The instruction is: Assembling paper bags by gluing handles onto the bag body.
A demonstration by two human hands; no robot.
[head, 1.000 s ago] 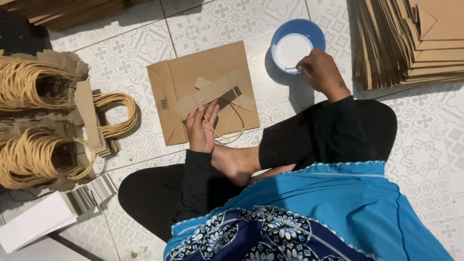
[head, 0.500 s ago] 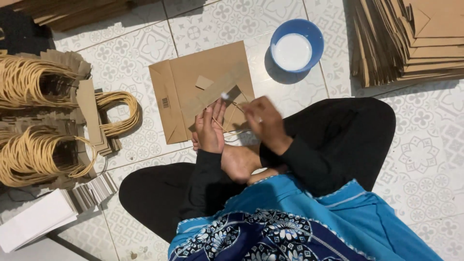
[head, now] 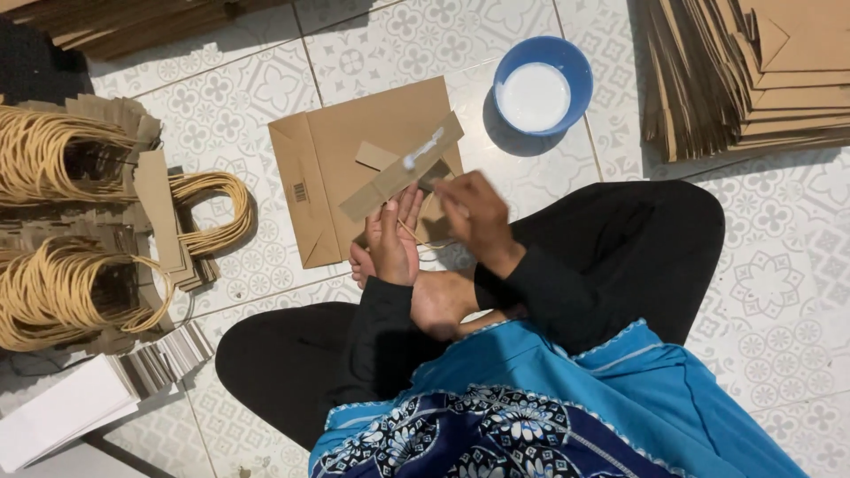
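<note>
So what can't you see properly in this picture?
- Head view: the right hand is blurred, so what its fingertips hold can't be told.
- The cord handle is mostly hidden behind both hands.
- The left hand covers the lower end of the cardboard strip.
- The stack of flat brown bags is cut off by the top and right edges.

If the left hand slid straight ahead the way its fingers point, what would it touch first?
Probably the brown paper strip with white glue, which the left hand already holds; beyond it lies the flat paper bag. Depth is uncertain.
</note>
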